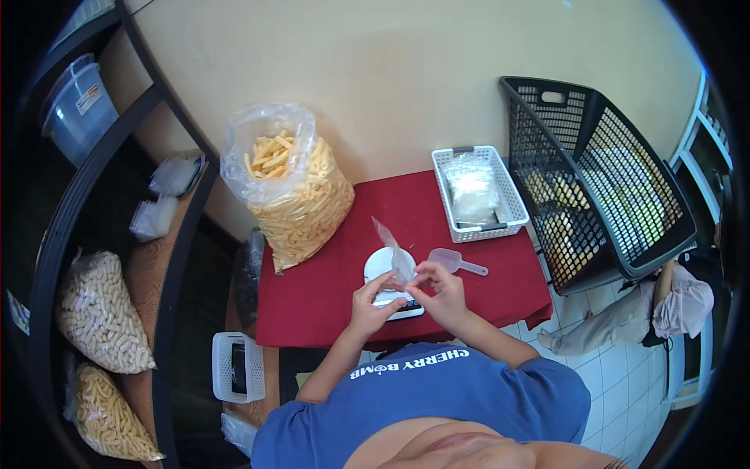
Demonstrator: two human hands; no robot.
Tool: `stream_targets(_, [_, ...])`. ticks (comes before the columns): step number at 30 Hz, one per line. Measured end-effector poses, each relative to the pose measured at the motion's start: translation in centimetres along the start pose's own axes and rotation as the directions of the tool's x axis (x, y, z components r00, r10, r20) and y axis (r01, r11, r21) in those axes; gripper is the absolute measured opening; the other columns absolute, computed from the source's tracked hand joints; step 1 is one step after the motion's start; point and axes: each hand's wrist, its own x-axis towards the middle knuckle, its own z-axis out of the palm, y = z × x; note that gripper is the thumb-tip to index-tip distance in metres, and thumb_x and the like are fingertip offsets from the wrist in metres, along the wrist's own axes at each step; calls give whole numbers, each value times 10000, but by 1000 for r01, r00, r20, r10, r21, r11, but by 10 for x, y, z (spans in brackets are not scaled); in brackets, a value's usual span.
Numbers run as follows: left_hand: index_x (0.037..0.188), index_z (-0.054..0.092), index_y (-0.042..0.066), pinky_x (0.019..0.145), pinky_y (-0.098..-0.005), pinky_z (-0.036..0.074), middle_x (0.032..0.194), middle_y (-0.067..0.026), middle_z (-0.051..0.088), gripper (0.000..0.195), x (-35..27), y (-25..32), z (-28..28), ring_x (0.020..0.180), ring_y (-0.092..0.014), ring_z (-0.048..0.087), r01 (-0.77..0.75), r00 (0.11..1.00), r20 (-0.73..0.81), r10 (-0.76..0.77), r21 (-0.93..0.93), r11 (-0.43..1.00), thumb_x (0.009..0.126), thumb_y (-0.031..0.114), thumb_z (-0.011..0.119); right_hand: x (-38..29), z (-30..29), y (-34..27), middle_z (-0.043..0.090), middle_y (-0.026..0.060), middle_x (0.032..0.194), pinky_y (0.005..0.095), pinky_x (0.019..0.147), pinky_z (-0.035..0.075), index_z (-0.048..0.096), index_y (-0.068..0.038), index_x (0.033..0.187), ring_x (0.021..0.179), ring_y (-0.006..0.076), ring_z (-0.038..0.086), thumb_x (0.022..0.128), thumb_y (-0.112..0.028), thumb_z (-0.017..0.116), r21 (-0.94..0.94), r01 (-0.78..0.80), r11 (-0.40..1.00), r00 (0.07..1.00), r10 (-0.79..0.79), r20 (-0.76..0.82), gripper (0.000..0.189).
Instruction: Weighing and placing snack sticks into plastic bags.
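Note:
Over a white digital scale (378, 262), both hands hold a small clear plastic bag (387, 237), which stands up from their fingers. My left hand (375, 302) has its fingertips at the bag's lower left side, above the scale's front. My right hand (439, 293) pinches the bag's right side between thumb and finger. A translucent plastic scoop (448, 260) lies on the red tablecloth (328, 299) just right of the scale. At the table's back left stands a large open clear bag of yellow stick-shaped snacks (299, 217). What the small bag contains cannot be made out.
A white plastic basket (489, 234) with clear bags (471, 187) stands at the back right. Beyond it is a large black crate (621, 258) holding bagged snacks. Left are shelves (140, 258) with bags of snacks and a white basket (255, 369). A person (621, 316) is at the right.

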Motion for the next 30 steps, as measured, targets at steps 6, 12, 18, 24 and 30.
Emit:
stream_targets(6, [1051,693,-46,880,-310,531,1070,-149,695,190,-8,5,-27,976,-192,670,83,994,-68,-91,-101,991,872,17,684,9,33,7,682,87,856,274,728,547,498,-4,1089,833,134,686,826,30,699,14,3,1000,990,-5,140,333])
stream_targets(12, [929,723,-33,721,-262,540,844,-100,729,122,-14,-6,-55,785,-136,686,163,980,-127,-155,50,985,908,61,647,15,52,22,621,57,866,270,731,533,514,-5,916,821,101,623,868,43,651,115,-143,983,961,110,255,153])
stream_targets(18, [663,608,2,486,-305,458,593,-100,600,172,-6,-4,-62,510,-192,601,-55,948,-241,207,518,854,813,56,674,22,69,16,577,112,917,303,677,529,673,-56,938,794,221,631,738,89,657,-350,233,907,970,-194,144,247])
stream_targets(24, [582,501,51,434,-380,393,524,-94,472,234,17,9,-62,451,-274,503,-284,900,-79,428,638,715,755,42,659,31,88,-2,588,142,991,351,759,524,685,-26,1021,876,292,628,764,26,673,-339,137,931,991,-127,51,262])
stream_targets(30, [587,507,50,441,-374,359,528,-96,453,248,30,14,-60,449,-259,482,-481,832,56,552,571,666,777,23,663,33,77,-14,642,143,1067,360,831,531,675,18,1003,990,303,646,738,-31,740,-434,49,900,993,-92,-79,277])
